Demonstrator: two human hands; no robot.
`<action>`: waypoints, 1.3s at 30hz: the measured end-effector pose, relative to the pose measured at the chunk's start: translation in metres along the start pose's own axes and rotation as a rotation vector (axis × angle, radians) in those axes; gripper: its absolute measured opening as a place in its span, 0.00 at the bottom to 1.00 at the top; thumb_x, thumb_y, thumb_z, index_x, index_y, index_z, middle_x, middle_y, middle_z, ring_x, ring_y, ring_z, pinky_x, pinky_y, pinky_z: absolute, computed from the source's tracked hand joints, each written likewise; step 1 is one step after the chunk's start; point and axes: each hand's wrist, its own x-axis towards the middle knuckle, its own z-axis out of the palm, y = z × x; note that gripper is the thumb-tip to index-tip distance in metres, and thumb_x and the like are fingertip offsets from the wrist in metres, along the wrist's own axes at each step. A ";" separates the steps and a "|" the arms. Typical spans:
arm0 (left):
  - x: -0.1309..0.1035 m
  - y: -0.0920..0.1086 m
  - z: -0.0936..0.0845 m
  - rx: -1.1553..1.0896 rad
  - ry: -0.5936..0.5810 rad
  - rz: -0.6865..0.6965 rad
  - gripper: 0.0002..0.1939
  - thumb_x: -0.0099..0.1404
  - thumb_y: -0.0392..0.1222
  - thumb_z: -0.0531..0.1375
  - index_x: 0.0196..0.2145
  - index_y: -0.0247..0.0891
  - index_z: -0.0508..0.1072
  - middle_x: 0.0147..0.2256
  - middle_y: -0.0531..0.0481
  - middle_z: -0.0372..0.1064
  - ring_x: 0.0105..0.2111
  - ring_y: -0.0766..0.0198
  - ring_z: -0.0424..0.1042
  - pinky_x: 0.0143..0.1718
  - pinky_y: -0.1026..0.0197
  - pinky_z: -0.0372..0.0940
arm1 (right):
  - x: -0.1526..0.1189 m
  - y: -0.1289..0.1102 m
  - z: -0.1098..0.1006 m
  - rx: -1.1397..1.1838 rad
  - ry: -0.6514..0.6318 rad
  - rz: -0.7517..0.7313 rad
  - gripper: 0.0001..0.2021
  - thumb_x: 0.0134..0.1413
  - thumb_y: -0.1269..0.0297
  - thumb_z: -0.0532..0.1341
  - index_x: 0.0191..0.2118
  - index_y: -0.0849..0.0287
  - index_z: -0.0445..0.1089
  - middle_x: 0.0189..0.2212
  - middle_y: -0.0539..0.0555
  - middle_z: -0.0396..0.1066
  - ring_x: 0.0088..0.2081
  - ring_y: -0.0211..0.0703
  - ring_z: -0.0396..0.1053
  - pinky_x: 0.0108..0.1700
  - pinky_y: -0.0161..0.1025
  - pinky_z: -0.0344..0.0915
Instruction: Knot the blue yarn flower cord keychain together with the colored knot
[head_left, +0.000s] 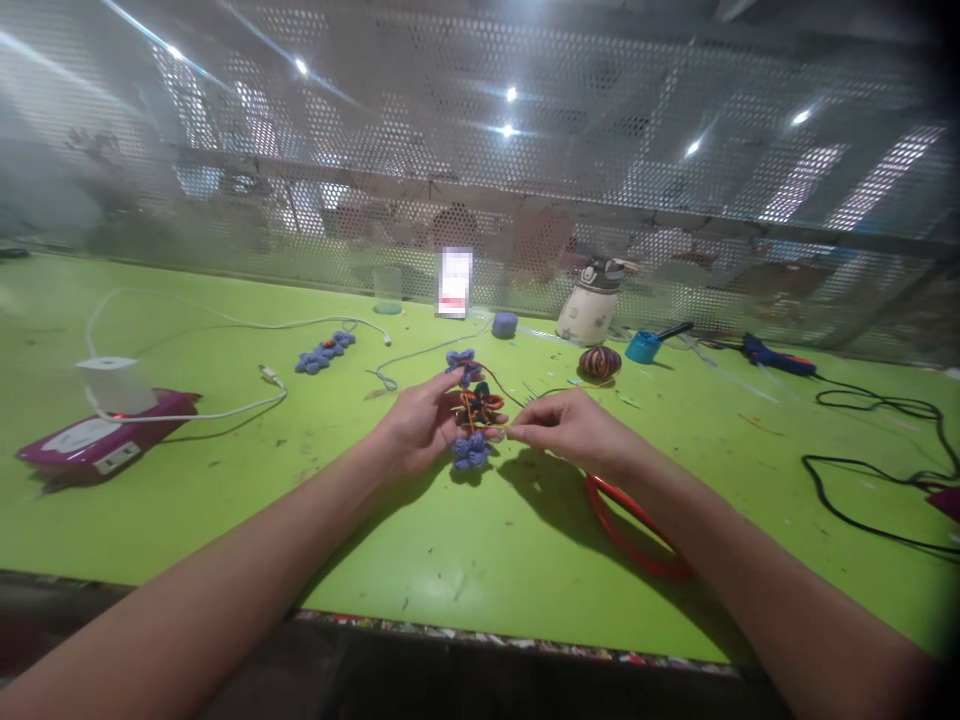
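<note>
My left hand [424,420] is closed on a piece of crocheted flowers [472,452], held above the green table. Purple flowers show at its top and bottom, with a dark and orange one between them. To the right, my right hand [566,428] has thumb and forefinger pinched together beside the middle flower. Whatever thin thing sits in that pinch is too small to make out. A dark yarn strand [504,388] runs from the flowers toward the right hand. Beyond that hand lies a multicoloured ball of yarn [599,363]. Under my right forearm is a red ring [626,545], partly hidden.
A purple power strip [142,430] with a white charger and cable lies left. Further back are another flower strip [325,352], a clear cup [388,290], a lit phone [454,283], purple yarn [505,324] and a bottle [590,305]. A blue container [643,346], glue gun [776,356] and black cord [847,460] lie right.
</note>
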 end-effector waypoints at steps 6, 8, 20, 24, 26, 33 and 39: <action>0.000 -0.001 -0.002 0.028 -0.011 0.012 0.12 0.68 0.38 0.51 0.46 0.30 0.67 0.34 0.34 0.72 0.31 0.54 0.76 0.31 0.53 0.73 | -0.006 -0.010 -0.002 -0.097 0.123 -0.116 0.12 0.53 0.62 0.60 0.32 0.65 0.78 0.19 0.51 0.67 0.22 0.34 0.56 0.25 0.35 0.52; 0.000 -0.001 -0.001 0.026 -0.014 0.011 0.12 0.68 0.38 0.51 0.46 0.30 0.67 0.35 0.34 0.72 0.31 0.54 0.76 0.31 0.53 0.73 | -0.007 -0.010 -0.001 -0.118 0.157 -0.133 0.11 0.53 0.64 0.60 0.31 0.65 0.78 0.19 0.50 0.65 0.22 0.34 0.55 0.26 0.35 0.52; -0.003 -0.002 0.002 0.093 -0.055 -0.015 0.14 0.68 0.40 0.52 0.49 0.32 0.68 0.37 0.35 0.73 0.31 0.57 0.75 0.30 0.57 0.72 | 0.001 -0.001 0.011 -0.035 0.193 -0.051 0.15 0.52 0.58 0.62 0.38 0.64 0.78 0.15 0.47 0.60 0.19 0.33 0.49 0.23 0.34 0.46; -0.003 -0.004 0.000 0.128 -0.114 -0.024 0.15 0.68 0.43 0.53 0.49 0.34 0.68 0.38 0.36 0.73 0.32 0.57 0.75 0.31 0.57 0.71 | 0.003 0.000 0.016 0.095 0.210 -0.016 0.13 0.48 0.60 0.62 0.35 0.64 0.78 0.20 0.52 0.69 0.21 0.34 0.56 0.24 0.34 0.51; -0.002 -0.005 -0.001 0.147 -0.128 -0.040 0.15 0.67 0.44 0.54 0.48 0.34 0.69 0.40 0.35 0.72 0.33 0.56 0.75 0.31 0.57 0.71 | 0.002 -0.002 0.017 0.109 0.238 0.013 0.12 0.48 0.61 0.62 0.32 0.65 0.77 0.20 0.52 0.69 0.20 0.34 0.56 0.24 0.33 0.50; -0.003 -0.006 -0.001 0.203 -0.120 -0.068 0.14 0.67 0.45 0.55 0.46 0.34 0.68 0.42 0.35 0.71 0.33 0.56 0.75 0.33 0.55 0.71 | -0.003 -0.008 0.012 -0.137 0.335 -0.053 0.08 0.46 0.66 0.60 0.24 0.64 0.73 0.14 0.45 0.56 0.18 0.31 0.48 0.23 0.33 0.46; -0.002 -0.006 -0.001 0.217 -0.115 -0.041 0.17 0.66 0.46 0.56 0.49 0.33 0.68 0.40 0.35 0.70 0.31 0.57 0.74 0.32 0.54 0.70 | -0.008 -0.013 0.014 -0.363 0.366 -0.166 0.07 0.48 0.69 0.59 0.24 0.62 0.73 0.14 0.46 0.58 0.20 0.33 0.52 0.26 0.35 0.47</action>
